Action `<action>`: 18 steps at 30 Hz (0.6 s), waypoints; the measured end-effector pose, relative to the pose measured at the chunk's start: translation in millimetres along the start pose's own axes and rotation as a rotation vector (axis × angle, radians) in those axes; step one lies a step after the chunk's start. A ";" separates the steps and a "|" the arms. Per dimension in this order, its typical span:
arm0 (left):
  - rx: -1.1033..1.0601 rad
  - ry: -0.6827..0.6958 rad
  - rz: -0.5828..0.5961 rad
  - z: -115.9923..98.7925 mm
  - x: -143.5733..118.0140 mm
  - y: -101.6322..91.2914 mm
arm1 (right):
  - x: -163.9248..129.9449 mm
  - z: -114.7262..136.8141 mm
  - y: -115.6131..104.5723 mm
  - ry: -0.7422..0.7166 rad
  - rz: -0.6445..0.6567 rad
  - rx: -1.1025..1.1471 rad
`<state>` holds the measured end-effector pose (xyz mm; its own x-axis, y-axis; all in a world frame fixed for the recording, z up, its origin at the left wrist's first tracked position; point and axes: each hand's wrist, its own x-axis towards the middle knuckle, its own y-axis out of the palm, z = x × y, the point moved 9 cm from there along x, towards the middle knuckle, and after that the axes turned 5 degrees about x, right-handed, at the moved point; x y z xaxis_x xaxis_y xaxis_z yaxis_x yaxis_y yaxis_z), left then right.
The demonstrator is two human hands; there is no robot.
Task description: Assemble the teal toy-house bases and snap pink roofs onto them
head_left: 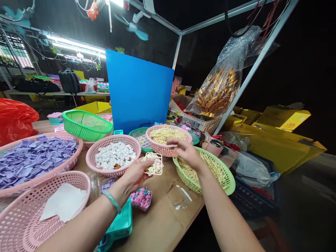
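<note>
My left hand (135,175) holds a small cream plastic frame piece (154,164) above the brown table (160,224). A green bangle sits on that wrist. My right hand (185,150) reaches over the rim of a pink basket of pale sticks (164,136), fingers pinched near the sticks; whether it grips one I cannot tell. Just right of that hand lies a green basket (210,171), also filled with pale sticks. A pink basket of small white pieces (114,155) stands left of my left hand.
A large pink basket of purple pieces (34,157), a pink basket with white sheets (52,206), a tilted green basket (85,124), a blue board (139,91), a bagged gold ornament (217,91), a teal box (119,224), pink clips (141,197) and yellow boxes (278,140).
</note>
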<state>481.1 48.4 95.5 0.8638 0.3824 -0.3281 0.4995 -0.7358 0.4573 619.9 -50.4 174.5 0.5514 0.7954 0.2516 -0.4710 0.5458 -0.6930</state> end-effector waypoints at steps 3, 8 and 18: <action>-0.002 -0.018 -0.080 1.6 0.7 -16.6 | 61.2 -21.2 -14.0 0.168 -0.022 -0.165; -0.009 -0.052 -0.101 2.3 -7.8 -29.3 | 108.4 -59.8 1.2 0.305 0.135 -0.265; -0.020 -0.059 -0.061 5.1 -1.6 -22.5 | 110.6 -98.4 -10.7 0.394 0.174 -0.261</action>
<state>468.2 61.5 81.5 0.8268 0.3917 -0.4038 0.5524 -0.7009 0.4511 753.7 5.8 143.3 0.7217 0.6812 -0.1226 -0.4194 0.2895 -0.8604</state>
